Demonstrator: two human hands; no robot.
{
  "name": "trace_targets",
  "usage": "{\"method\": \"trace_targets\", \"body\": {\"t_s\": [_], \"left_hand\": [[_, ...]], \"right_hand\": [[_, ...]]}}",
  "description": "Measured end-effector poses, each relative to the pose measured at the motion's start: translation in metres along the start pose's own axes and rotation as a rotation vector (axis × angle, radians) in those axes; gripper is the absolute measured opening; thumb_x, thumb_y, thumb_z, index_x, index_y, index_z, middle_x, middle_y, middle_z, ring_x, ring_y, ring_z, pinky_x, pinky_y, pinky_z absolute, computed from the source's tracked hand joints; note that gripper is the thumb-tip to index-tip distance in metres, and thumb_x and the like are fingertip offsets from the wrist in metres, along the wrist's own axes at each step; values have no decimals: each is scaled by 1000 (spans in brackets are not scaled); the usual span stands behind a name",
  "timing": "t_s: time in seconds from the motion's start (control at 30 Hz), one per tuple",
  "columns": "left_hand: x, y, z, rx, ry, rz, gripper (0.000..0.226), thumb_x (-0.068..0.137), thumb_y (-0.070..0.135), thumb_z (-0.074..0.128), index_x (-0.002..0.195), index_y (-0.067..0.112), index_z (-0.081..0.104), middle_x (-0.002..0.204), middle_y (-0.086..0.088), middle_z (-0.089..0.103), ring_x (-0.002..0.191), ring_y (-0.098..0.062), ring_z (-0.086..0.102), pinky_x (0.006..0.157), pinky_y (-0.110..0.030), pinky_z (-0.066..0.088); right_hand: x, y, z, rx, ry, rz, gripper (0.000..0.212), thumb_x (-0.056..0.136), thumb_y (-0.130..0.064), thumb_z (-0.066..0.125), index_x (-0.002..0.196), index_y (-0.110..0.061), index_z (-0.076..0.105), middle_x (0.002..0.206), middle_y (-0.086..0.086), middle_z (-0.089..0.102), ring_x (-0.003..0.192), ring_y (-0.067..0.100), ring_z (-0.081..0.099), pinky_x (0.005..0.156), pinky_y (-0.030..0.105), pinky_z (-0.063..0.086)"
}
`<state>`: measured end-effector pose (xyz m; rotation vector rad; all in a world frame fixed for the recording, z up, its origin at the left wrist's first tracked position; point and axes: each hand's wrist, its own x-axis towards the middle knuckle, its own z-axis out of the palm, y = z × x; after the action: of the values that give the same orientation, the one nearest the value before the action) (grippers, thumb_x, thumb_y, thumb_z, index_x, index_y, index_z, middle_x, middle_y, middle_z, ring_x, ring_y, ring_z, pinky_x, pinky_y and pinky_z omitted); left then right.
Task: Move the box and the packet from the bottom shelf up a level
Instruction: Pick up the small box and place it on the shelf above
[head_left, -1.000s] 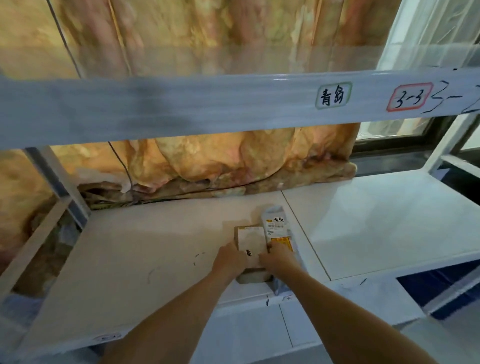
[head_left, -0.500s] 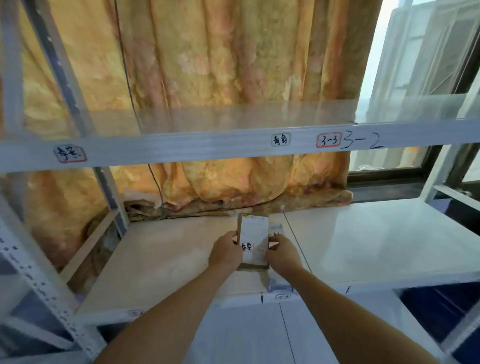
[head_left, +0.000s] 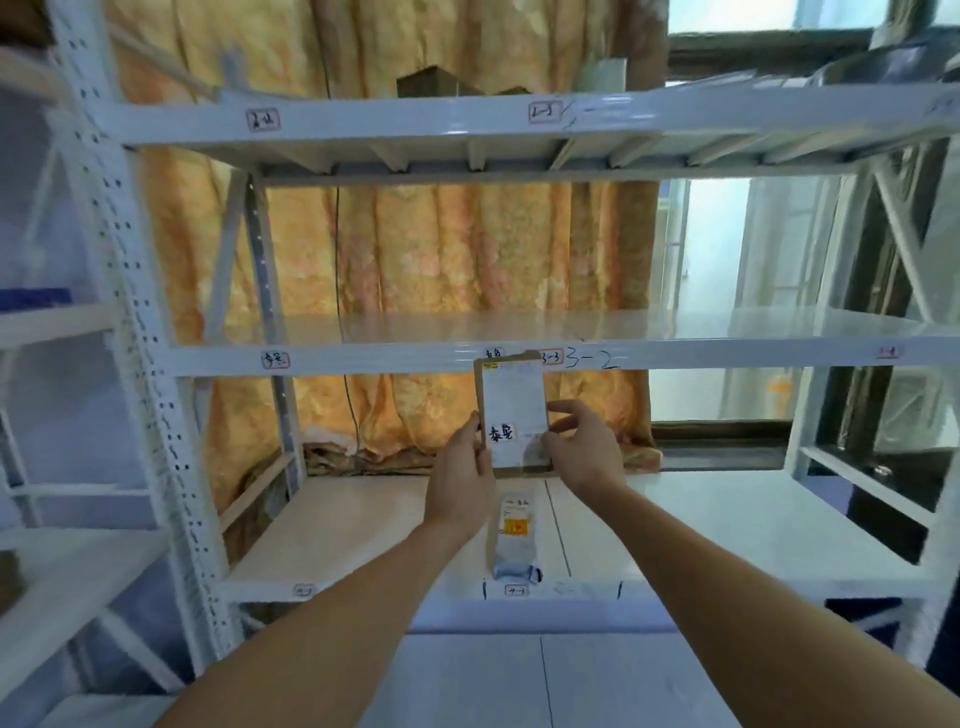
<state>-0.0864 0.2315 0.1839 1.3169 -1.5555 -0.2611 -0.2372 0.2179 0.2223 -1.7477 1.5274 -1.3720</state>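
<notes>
A small cardboard box (head_left: 513, 410) with a white label is held upright in the air, its top edge level with the front rail of the shelf above (head_left: 363, 358). My left hand (head_left: 464, 478) grips its left side and my right hand (head_left: 584, 449) its right side. The grey packet (head_left: 514, 540) with a yellow patch lies flat on the bottom shelf (head_left: 353, 540), near the front edge, directly under the box.
The white metal rack has upright posts at left (head_left: 150, 364) and right (head_left: 852, 415). An orange curtain (head_left: 441, 260) hangs behind it. A higher shelf (head_left: 467, 119) carries a dark box. Another rack stands at far left.
Both hands have lifted the box off the bottom shelf and up toward the shelf above. The packet stays lying on the bottom shelf. The camera has tilted up.
</notes>
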Motion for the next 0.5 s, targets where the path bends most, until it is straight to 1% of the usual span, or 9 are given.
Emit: {"method": "trace_targets", "body": {"t_s": [0.07,0.17,0.23,0.33,0.5], "left_hand": [[0,9,-5,22,9,16,54,96,18,43,148,32,38,120,-5,70,103,-32,65,82,-52,57],[-3,29,-16,32,25,48,57,99,15,43,153,28,33,138,-2,59,119,-27,58,93,-49,55],[-5,41,-25,34,28,100,57,99,9,43,154,25,34,145,-1,53,125,-25,54,100,-47,51],[-4,50,-39,44,31,136,60,99,3,42,154,26,34,148,0,48,129,-23,50,106,-43,47],[-7,49,-49,39,20,109,61,99,4,45,154,24,32,149,1,48,131,-23,50,105,-46,49]], "right_hand": [[-9,-15,-12,-2,43,-27,41,85,-19,63,124,-31,58,96,-10,65,89,18,69,81,48,59],[-21,-33,-23,15,97,-34,40,86,-19,64,123,-32,59,97,-10,65,92,17,67,81,47,60],[-26,-42,-29,38,115,-20,38,86,-18,65,122,-30,59,97,-9,65,93,18,67,82,48,60],[-31,-52,-32,64,127,-14,39,85,-19,67,121,-28,58,99,-8,65,93,18,67,80,47,61],[-41,-62,-31,37,139,-29,41,84,-19,68,123,-27,57,100,-6,66,93,16,66,78,43,61]]}}
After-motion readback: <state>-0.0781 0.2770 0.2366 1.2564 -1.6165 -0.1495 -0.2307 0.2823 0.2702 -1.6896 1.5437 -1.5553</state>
